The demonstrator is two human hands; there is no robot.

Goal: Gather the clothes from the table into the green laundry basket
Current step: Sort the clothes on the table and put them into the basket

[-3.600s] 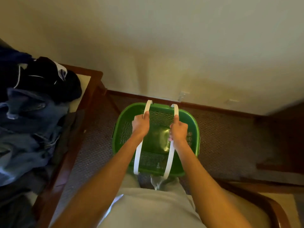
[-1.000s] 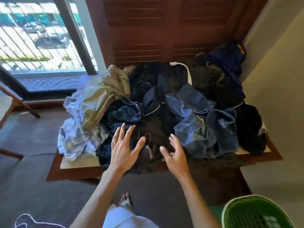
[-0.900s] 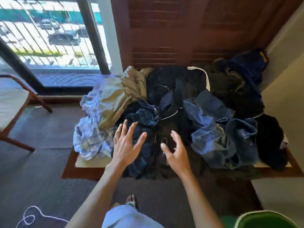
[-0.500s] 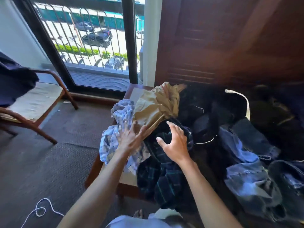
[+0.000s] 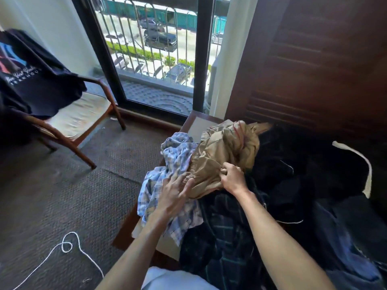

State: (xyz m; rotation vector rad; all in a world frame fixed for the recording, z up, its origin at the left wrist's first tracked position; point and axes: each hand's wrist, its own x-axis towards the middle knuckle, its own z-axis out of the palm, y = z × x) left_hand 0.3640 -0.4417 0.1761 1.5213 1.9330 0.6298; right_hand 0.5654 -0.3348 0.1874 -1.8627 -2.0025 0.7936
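A carpeted room, with a tall dark-framed window (image 5: 150, 53) looking over a railed balcony to parked cars, and dark louvred wooden panelling (image 5: 314, 70) running along the far side. Against that panelling stands a low wooden bench (image 5: 194, 124), and it is heaped with clothes from its far left corner right across to the right.

The person stands at the near edge, both bare arms reaching over the pile. The left hand (image 5: 174, 193) lies with fingers spread and fairly straight, pressing on the spot where a tan garment (image 5: 226, 155) overlaps a light blue checked shirt (image 5: 167, 178); this grip is open, holding nothing. The right hand (image 5: 233, 177) has its fingers curled into the tan garment's fabric, bunching a fold of it in a closed grip.

The tan garment sits on top of the heap toward the far left corner. The checked shirt spills beside it over the bench's left edge. Below the right hand a dark plaid garment (image 5: 222, 237) hangs over the near edge, and further right lie dark clothes (image 5: 303, 174) and blue denim (image 5: 343, 248). The green laundry basket is out of view.

Off to the left stands a wooden armchair (image 5: 79, 120) with a pale cushion and a dark printed T-shirt (image 5: 35, 76) draped over its back. A white cord (image 5: 65, 246) loops on the carpet near the person's feet.
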